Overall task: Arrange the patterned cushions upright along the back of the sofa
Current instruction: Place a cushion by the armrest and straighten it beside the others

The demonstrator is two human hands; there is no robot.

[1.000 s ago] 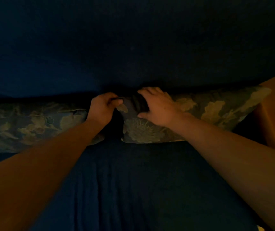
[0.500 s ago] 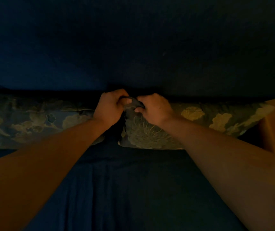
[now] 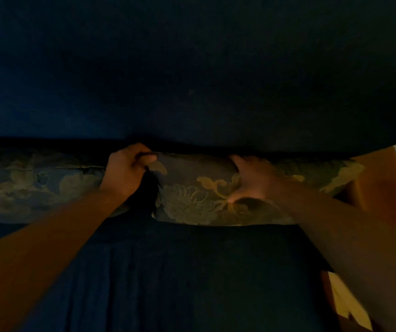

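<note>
Two patterned cushions stand along the back of the dark blue sofa (image 3: 192, 68), each on its long edge with the long axis running left to right, floral faces toward me. The right cushion (image 3: 192, 195) sits in front of me, its top edge against the backrest and its bottom edge on the seat (image 3: 180, 271). The left cushion (image 3: 36, 183) lies in the same line, with a dark gap between the two.

My left hand (image 3: 126, 173) is closed around the upper left corner of the right cushion, thumb over the top edge and fingers curled behind, bunching the fabric. My right hand (image 3: 252, 180) is spread flat on the face of the same cushion, fingers reaching up to its top edge and thumb pointing down onto the gold flower pattern; it is blurred, so I cannot tell how hard it presses.

At the right end stands a brown wooden armrest (image 3: 379, 180), just beside the right cushion's far corner.
</note>
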